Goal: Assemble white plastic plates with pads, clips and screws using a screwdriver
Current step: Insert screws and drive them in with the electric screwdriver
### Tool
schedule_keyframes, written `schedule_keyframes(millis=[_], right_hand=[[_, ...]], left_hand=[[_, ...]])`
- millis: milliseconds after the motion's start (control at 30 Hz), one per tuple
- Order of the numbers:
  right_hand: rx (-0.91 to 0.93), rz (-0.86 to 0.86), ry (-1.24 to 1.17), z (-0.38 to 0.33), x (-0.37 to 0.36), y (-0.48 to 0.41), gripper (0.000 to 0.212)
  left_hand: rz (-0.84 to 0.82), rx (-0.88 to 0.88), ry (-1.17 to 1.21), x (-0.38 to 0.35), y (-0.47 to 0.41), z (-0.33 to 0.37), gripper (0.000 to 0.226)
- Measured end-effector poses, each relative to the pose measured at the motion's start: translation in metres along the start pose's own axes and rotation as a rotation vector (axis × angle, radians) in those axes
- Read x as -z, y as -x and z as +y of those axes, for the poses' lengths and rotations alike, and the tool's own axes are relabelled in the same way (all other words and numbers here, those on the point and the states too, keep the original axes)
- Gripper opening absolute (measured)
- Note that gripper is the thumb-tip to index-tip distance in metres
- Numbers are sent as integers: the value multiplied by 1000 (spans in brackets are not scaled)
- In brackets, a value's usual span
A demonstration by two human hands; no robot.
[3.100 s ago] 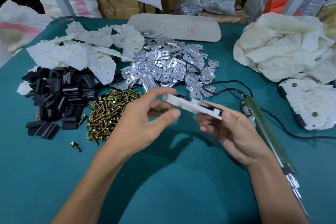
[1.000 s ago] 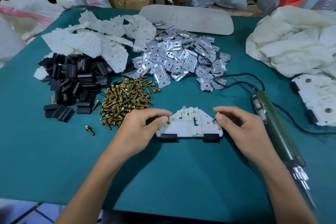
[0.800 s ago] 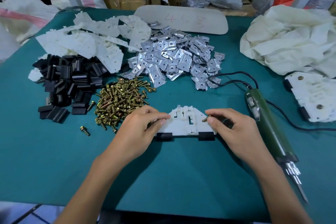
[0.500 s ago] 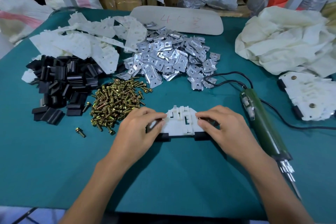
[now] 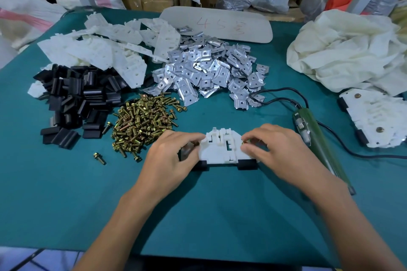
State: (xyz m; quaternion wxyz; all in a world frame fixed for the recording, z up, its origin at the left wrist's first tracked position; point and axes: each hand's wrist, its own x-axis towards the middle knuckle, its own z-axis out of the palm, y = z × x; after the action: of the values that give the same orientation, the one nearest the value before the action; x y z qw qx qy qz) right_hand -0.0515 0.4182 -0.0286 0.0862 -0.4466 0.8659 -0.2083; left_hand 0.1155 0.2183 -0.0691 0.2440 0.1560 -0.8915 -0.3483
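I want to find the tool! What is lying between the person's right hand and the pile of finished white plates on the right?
In the head view, the green electric screwdriver and its black cord lie on the table between the right hand and the finished plates.

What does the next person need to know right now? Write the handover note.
Left hand and right hand each pinch a screw at opposite ends of the white plate, which lies flat on the table.
Done: two black pads sit on the plate's near edge.
Left: seat both screws, then drive them with the green screwdriver lying right of the plate, untouched.
Supplies: screw pile, metal clips, spare pads, blank plates. Finished plates stack far right.
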Motion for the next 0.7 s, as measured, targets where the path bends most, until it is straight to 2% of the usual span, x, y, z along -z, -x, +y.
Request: schedule_keyframes(millis=[200,300,433,600,700], right_hand=[[96,-85,37,1,4,1,17],[69,-63,55,1,3,-3,14],[14,-45,107,-1,5,-6,28],[41,-75,26,-2,10,-5,4],[7,-84,81,-2,10,-10,22]], left_hand=[[-10,6,38,0,-1,-1,14],[15,6,36,-1,-2,-1,13],[21,16,74,-1,-1,-1,26],[26,27,54,-1,-2,-2,36],[52,60,59,-3,-3,-1,35]])
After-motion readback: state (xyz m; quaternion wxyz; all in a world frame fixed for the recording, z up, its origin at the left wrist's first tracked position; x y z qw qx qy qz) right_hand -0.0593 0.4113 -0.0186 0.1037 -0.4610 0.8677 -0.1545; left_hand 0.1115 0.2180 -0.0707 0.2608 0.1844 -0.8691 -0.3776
